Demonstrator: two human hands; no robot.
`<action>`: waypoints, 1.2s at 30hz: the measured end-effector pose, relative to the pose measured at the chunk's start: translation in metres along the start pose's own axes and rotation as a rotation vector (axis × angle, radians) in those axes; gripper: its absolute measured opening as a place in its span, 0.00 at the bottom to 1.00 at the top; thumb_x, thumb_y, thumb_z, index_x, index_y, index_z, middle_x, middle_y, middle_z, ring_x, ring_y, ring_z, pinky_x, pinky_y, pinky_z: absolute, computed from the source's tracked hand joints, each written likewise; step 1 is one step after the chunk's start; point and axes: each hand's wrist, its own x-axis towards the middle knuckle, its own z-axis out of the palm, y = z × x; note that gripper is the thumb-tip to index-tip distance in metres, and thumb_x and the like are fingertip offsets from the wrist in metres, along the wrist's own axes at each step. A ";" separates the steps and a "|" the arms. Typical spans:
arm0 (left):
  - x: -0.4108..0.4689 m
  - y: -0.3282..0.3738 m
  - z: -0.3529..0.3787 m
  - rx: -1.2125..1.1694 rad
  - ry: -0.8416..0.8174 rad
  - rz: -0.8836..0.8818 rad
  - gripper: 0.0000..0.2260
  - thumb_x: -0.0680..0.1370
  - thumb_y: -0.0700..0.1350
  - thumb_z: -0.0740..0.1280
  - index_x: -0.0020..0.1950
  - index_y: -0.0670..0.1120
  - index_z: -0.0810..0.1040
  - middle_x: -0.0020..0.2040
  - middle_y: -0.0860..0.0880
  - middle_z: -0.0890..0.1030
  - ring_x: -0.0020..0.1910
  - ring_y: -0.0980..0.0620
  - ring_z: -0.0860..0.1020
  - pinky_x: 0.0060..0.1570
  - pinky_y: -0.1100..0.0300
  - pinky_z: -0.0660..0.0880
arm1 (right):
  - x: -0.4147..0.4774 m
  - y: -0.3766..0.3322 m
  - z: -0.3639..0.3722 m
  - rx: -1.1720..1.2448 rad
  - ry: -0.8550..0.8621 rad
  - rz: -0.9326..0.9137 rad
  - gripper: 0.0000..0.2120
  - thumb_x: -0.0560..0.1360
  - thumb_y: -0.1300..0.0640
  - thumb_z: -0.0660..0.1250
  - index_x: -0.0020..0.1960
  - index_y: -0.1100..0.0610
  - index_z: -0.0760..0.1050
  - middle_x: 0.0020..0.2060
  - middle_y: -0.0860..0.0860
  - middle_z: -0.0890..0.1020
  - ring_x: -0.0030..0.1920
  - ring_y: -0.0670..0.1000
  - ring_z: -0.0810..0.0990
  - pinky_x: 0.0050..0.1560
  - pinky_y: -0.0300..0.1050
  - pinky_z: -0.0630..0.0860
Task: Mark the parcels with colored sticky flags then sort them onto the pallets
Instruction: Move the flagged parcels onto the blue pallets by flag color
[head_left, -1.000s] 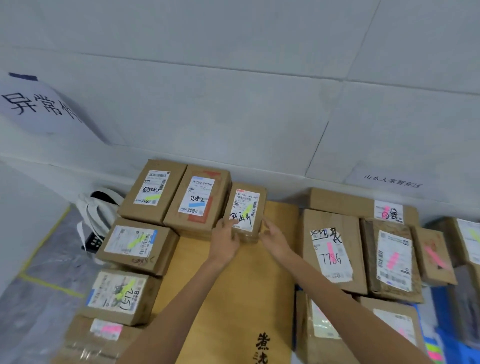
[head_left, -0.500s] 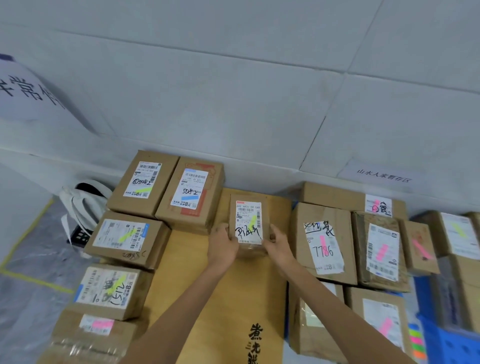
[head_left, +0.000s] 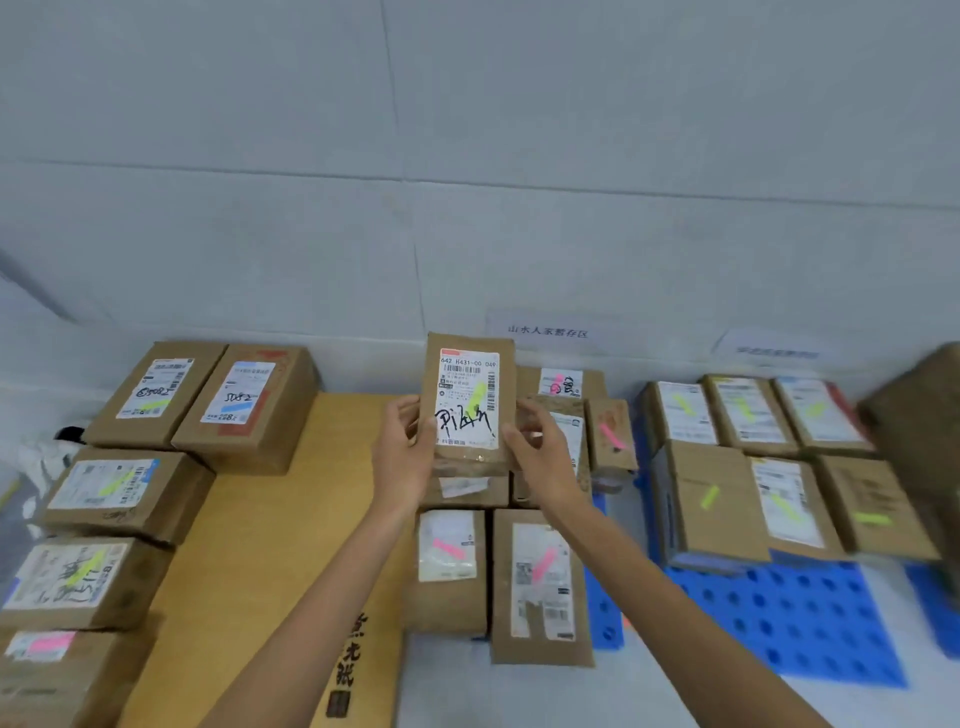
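I hold the small parcel (head_left: 470, 374) raised, label toward me, above the pink-flagged boxes (head_left: 540, 582). The fingers of my left hand (head_left: 402, 460) and right hand (head_left: 540, 457) curl round its lower side edges. It looks light and stiff, so gripping the cardboard sides, clear of the yellow-green flag (head_left: 477, 397), seems safest.
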 end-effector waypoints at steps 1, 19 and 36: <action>-0.018 0.010 0.021 -0.019 -0.025 0.009 0.11 0.78 0.42 0.64 0.60 0.48 0.70 0.55 0.55 0.78 0.56 0.57 0.77 0.56 0.55 0.76 | -0.008 0.000 -0.028 -0.003 0.019 -0.013 0.17 0.77 0.61 0.63 0.65 0.53 0.70 0.46 0.53 0.76 0.43 0.48 0.75 0.41 0.40 0.78; -0.186 0.072 0.315 0.117 -0.359 0.039 0.15 0.78 0.41 0.66 0.64 0.42 0.72 0.59 0.47 0.77 0.56 0.54 0.76 0.52 0.64 0.73 | -0.089 0.054 -0.376 -0.041 0.191 0.012 0.16 0.78 0.62 0.62 0.63 0.49 0.68 0.50 0.48 0.77 0.49 0.46 0.77 0.42 0.37 0.76; -0.223 0.033 0.288 0.047 -0.729 -0.439 0.24 0.73 0.57 0.69 0.65 0.52 0.69 0.61 0.50 0.74 0.58 0.51 0.77 0.50 0.53 0.80 | -0.125 0.098 -0.458 -0.031 -0.166 0.076 0.17 0.76 0.64 0.64 0.63 0.53 0.75 0.54 0.55 0.80 0.55 0.53 0.79 0.53 0.48 0.79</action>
